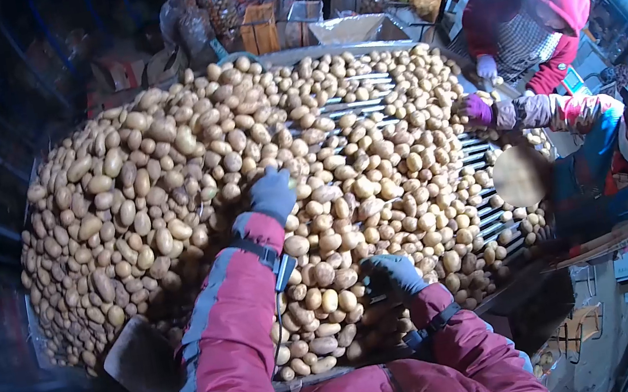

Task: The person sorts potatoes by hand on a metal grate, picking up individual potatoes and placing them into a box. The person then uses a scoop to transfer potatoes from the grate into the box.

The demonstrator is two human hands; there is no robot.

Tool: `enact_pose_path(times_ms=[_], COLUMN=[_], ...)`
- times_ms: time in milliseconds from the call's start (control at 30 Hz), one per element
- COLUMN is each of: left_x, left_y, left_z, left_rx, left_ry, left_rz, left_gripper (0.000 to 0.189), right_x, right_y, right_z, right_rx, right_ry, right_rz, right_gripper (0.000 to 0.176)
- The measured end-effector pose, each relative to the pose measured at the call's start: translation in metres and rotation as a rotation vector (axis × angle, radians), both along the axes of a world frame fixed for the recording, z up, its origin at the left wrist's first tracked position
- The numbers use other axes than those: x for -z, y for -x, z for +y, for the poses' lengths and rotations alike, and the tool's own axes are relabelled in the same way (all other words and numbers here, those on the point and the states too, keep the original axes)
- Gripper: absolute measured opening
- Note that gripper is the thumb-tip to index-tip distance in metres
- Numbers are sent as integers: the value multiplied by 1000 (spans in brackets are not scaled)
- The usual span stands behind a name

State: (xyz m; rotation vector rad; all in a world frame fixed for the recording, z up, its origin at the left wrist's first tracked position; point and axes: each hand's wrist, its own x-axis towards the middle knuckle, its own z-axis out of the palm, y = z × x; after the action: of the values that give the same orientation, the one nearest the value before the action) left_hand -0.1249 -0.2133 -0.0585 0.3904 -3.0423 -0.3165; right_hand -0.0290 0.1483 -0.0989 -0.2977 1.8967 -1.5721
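Tan potatoes [109, 165]: heaped across the slatted table [335, 49], beneath both hands.
Left hand [272, 195]: grey-gloved, on the potatoes; cannot tell finger spread or hold.
Right hand [396, 273]: fingers shadowed among potatoes; opening, hold unclear.
Clear bag [222, 10]: round tan contents, beyond the table.

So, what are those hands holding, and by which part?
It can't be told: the left hand and right hand are among potatoes, but any hold is unclear.
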Motion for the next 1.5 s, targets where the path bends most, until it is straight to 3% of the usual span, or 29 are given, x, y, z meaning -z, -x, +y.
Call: enact_pose_path(times_ms=[100,200,233,267,333,433,467,500,533,600,633,667,733,767,800,867,900,933,1000,1067,1133,1200,1267,1333,1367,1400,1433,1467,1500], left_x=[12,-44,-67,-86,-110,-53,-85,-63,-35,-30,1,-26,-62,-37,-37,-41,-44,-62,-47,-55,-6,36,67,81,80,78,26,25,20], left_y=[-11,-65,-76,-91,-120,-137,-146,-148,-154,-166,-166,-173,-185,-184,-184,-184,-182,-181,-172,-167,-157,-160,-145,-117,-112,-110,-126,-132,-134], left_z=[-3,18,23,32,62,102,125,135,144,166,173,190,226,231,240,262,268,274,277,273,264,254,244,238,234,232,264,264,267], left_rx=[-53,-101,-149,-150,-40,67,-106,-57,-6,93,273,315,255,368,377,469,410,360,427,478,557,611,607,592,613,680,560,540,538], left_ry=[-148,-252,-569,-558,-877,-891,-899,-956,-1013,-934,-740,-564,-912,-969,-963,-891,-872,-843,-445,-513,-170,-94,102,300,315,289,18,-31,-49], left_rz=[-92,-9,-107,-106,-7,198,26,78,125,131,145,44,-148,-150,-162,0,-84,-163,-158,-176,-12,-67,-49,14,-64,50,60,90,92], left_gripper=[37,46,49,49,53,58,57,55,54,51,47,47,47,47,47,48,48,50,51,53,54,53,52,51,49,47,48,48,47], right_x=[8,23,37,50,47,72,87,91,45,-69,-94,-83,-67,-2,-22,-92,-43,-68,-114,-128,-101,-94,-27,-61,-85,-96,-98,-81,-41], right_y=[1,6,10,11,10,12,15,19,7,-18,-26,-31,-37,-28,-33,-50,-50,-55,-68,-78,-91,-104,-124,-147,-153,-160,-169,-180,-192], right_z=[0,3,3,4,1,-5,-8,-3,2,10,17,24,47,58,70,100,117,131,170,199,235,272,315,326,335,346,356,362,366], right_rx=[-3,40,8,-23,-29,10,54,-14,15,120,148,169,60,-141,-128,130,58,141,395,611,746,898,781,964,971,959,895,937,905], right_ry=[31,90,75,60,64,150,233,267,332,440,370,458,394,350,356,290,333,272,417,517,642,807,367,348,553,764,905,904,1148], right_rz=[71,15,77,132,118,7,-106,-218,-398,-759,-768,-736,-568,-97,-99,-465,-209,-199,-623,-691,-539,-685,-171,-43,-286,-520,-489,-468,-457], right_gripper=[20,26,25,23,26,34,40,49,48,46,44,45,44,40,40,35,36,45,55,69,78,83,83,81,78,76,57,57,48])
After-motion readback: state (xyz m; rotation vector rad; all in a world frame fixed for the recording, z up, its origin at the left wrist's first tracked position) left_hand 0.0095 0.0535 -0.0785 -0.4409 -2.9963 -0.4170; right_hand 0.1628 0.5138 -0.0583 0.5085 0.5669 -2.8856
